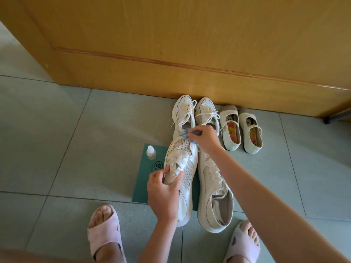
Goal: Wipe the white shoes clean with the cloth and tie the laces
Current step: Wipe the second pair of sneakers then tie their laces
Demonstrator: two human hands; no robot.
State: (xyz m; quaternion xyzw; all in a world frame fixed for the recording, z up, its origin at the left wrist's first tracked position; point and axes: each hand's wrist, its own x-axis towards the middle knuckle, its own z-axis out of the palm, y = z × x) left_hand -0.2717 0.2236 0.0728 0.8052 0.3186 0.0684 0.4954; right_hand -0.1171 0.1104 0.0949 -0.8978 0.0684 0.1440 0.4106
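Note:
Two large white shoes lie side by side on a green mat. My left hand grips the left white shoe at its laced middle, thumb and fingers round the tongue and laces. At that shoe's toe, my right hand pinches a blue-and-white cloth. The right white shoe lies flat beside it with loose laces, untouched.
A small clear bottle with a white cap stands on the mat's far left corner. A smaller pair of white sneakers and a pair of beige strap shoes line the wooden door. My feet in pink slippers flank the mat.

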